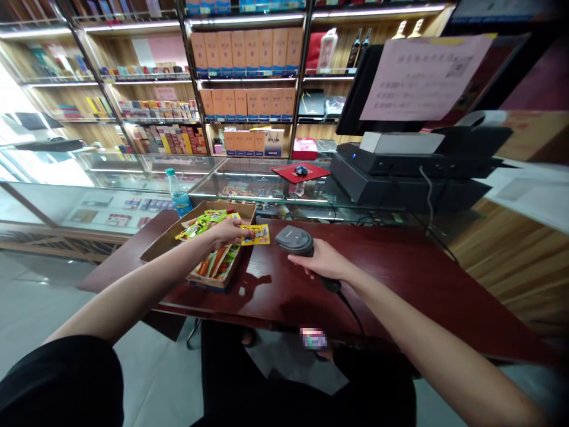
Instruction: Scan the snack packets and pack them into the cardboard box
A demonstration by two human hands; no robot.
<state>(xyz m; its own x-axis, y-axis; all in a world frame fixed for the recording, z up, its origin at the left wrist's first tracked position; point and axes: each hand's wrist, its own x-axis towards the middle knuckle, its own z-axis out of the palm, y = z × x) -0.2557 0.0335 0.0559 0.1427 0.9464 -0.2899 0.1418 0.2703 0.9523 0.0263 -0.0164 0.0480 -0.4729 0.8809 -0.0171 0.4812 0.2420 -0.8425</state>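
My left hand (pixel 227 230) pinches a small yellow snack packet (pixel 256 234) by its left end, just past the right side of a cardboard box (pixel 153 252). Inside that open box lie several green and yellow snack packets (pixel 202 223) and some with orange-brown contents (pixel 216 264). Wrapped around the handle of a dark grey barcode scanner (pixel 294 239) is my right hand (pixel 326 260). The scanner's head points left toward the yellow packet, with a short gap between them. From its handle a black cable runs down to the table's front edge.
The dark red table (pixel 284 290) carries the box. Behind it stand a glass display counter (pixel 208 178), a blue-capped bottle (pixel 178 194) and a red mouse pad (pixel 301 172) with a mouse. A monitor (pixel 364 89) with a paper notice and a black cash drawer (pixel 377 181) are at right.
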